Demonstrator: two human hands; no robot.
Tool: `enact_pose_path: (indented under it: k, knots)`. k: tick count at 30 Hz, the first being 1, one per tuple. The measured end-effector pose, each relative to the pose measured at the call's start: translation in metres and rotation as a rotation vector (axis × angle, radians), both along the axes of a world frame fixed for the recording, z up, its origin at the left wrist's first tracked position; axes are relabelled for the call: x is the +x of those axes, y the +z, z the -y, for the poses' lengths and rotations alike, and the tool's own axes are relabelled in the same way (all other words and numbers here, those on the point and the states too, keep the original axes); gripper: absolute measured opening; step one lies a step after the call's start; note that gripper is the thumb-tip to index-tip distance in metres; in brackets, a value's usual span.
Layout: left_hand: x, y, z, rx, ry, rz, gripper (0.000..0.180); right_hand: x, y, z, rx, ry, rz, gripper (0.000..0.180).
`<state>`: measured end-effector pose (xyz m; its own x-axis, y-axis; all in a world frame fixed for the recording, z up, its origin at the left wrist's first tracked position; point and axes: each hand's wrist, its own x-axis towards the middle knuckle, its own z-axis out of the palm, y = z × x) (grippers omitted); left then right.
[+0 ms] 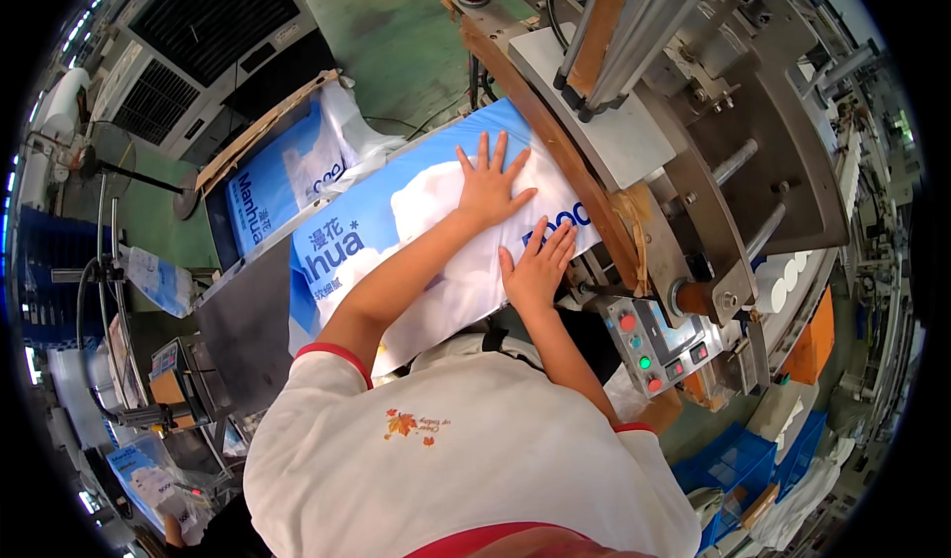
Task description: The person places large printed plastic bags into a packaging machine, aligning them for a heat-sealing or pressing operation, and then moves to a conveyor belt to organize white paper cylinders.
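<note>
A blue and white printed plastic bag (pixel 436 273) lies flat on a grey metal table (pixel 243 345) in front of me. My left hand (pixel 489 184) rests on its upper part with the fingers spread. Closer to me, my right hand (pixel 538 266) lies flat near the bag's right end, its fingers stretched out. Both palms press on the film and neither hand grips anything. The right end of the bag reaches up to the brown edge of a machine (pixel 570 142). What is inside the bag cannot be seen.
A control panel (pixel 659 340) with coloured buttons sits right of my right arm. Left of the table, a carton (pixel 263 127) holds similar printed bags. A large grey air cooler (pixel 213 23) stands at the far left. Blue crates (pixel 733 459) are at the lower right.
</note>
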<state>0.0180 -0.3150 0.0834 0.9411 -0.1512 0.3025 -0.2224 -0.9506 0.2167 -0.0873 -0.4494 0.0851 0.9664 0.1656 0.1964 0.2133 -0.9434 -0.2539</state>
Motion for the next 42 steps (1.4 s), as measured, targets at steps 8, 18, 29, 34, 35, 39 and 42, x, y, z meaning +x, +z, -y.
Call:
enact_pose_path:
  k: [8, 18, 29, 34, 35, 39, 42]
  knots:
    - [0.001, 0.0, -0.002, 0.017, 0.004, -0.026, 0.068, 0.007, 0.002, 0.001, -0.039, 0.038, -0.011, 0.082]
    - [0.002, -0.003, -0.005, 0.008, 0.013, -0.026, 0.069, 0.012, 0.0, 0.001, -0.124, 0.091, 0.014, 0.077]
    - [-0.013, 0.004, -0.021, -0.024, -0.007, -0.087, 0.069, 0.011, 0.011, -0.006, -0.141, 0.158, 0.039, 0.081]
    - [-0.03, 0.008, -0.041, -0.001, 0.006, -0.1, 0.072, 0.011, 0.019, -0.019, -0.147, 0.134, -0.03, 0.086]
    - [-0.029, 0.008, -0.039, -0.058, 0.004, -0.084, 0.074, 0.007, 0.02, -0.021, -0.155, 0.145, -0.051, 0.087]
    - [0.008, 0.011, -0.02, -0.081, 0.025, -0.069, 0.076, 0.026, 0.018, -0.017, -0.082, 0.154, -0.026, 0.089]
    - [0.021, 0.012, -0.014, -0.054, 0.03, -0.088, 0.075, 0.024, 0.017, -0.021, -0.028, 0.173, -0.032, 0.089]
